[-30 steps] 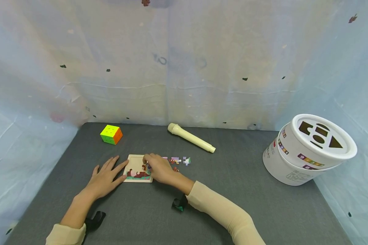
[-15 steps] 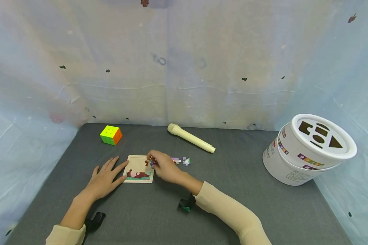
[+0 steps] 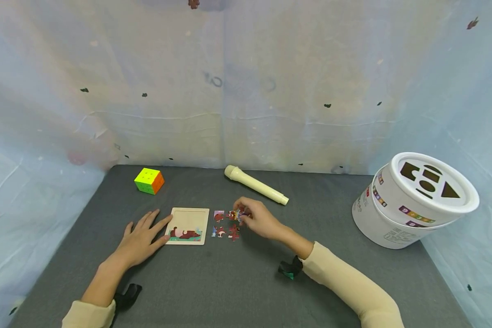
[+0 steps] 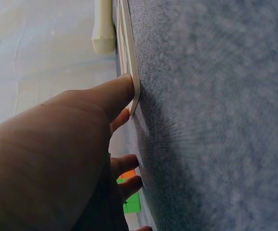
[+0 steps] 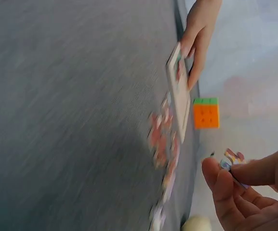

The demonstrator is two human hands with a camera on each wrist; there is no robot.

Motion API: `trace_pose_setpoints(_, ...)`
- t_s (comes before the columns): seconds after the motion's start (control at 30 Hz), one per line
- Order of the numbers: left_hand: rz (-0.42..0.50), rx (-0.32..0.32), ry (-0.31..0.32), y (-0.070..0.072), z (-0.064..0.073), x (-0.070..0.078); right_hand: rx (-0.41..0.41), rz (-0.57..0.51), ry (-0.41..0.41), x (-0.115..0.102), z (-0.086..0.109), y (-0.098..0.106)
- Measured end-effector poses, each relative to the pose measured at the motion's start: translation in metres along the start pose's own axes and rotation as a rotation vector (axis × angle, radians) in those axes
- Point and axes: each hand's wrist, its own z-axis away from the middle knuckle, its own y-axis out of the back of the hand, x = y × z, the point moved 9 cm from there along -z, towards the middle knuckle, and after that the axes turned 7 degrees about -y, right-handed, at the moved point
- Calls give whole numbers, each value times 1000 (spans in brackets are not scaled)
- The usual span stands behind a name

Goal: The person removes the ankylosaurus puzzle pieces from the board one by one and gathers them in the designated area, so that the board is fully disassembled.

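A shallow wooden puzzle tray (image 3: pixel 179 217) lies on the grey table, with a brown and pink picture section (image 3: pixel 184 233) along its near side. My left hand (image 3: pixel 139 239) lies with its fingers spread; the thumb and index finger touch the tray's left edge. To the right of the tray my right hand (image 3: pixel 260 219) pinches a small colourful jigsaw piece (image 5: pixel 234 158) between thumb and fingers, raised off the table. Below and beside it lie several loose jigsaw pieces, among them a red one (image 3: pixel 234 233) and a purple-edged one (image 3: pixel 219 216). My right fingers partly hide others.
A yellow, green and orange puzzle cube (image 3: pixel 149 181) sits behind the tray. Farther back lies a cream rod with a wider end (image 3: pixel 256 184). On the right stands a white bucket (image 3: pixel 393 218) with shaped holes in its lid. Plastic sheeting hangs behind the table.
My right hand has lifted the jigsaw piece from the tray and carried it right, above the loose pieces. The tray's right side now shows. My left hand has stayed still.
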Motion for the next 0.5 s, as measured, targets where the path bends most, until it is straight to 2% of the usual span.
trace_pose_setpoints(0.23, 3, 4, 0, -1, 1, -1, -83, 15, -27, 19, 16, 9)
trace_pose_setpoints(0.5, 2, 4, -2, -1, 0, -1, -128, -5, -98, 34, 25, 3)
